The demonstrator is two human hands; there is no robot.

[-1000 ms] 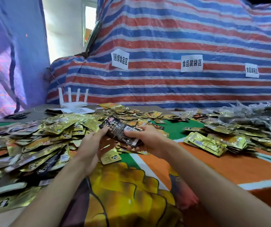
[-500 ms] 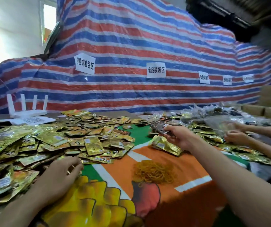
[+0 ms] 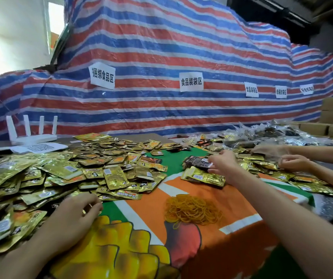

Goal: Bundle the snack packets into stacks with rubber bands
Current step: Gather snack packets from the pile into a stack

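"Where's the stack?"
"Far right. The right hand [image 3: 223, 165] keeps a pinching grip on the dark packet stack [image 3: 198, 163] over gold bundles [image 3: 201, 176]; the left hand [image 3: 77, 214] rests slack on near-left loose packets [image 3: 60, 172]. Best lay it flat before releasing."

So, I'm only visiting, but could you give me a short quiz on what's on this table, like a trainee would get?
1. True or false: the rubber bands lie on the cloth, untouched by any hand.
2. The right hand holds: A dark packets, B rubber bands, C nothing.
3. Fill in: the left hand rests at the heap of ____ packets.
Key: 1 true; 2 A; 3 gold.
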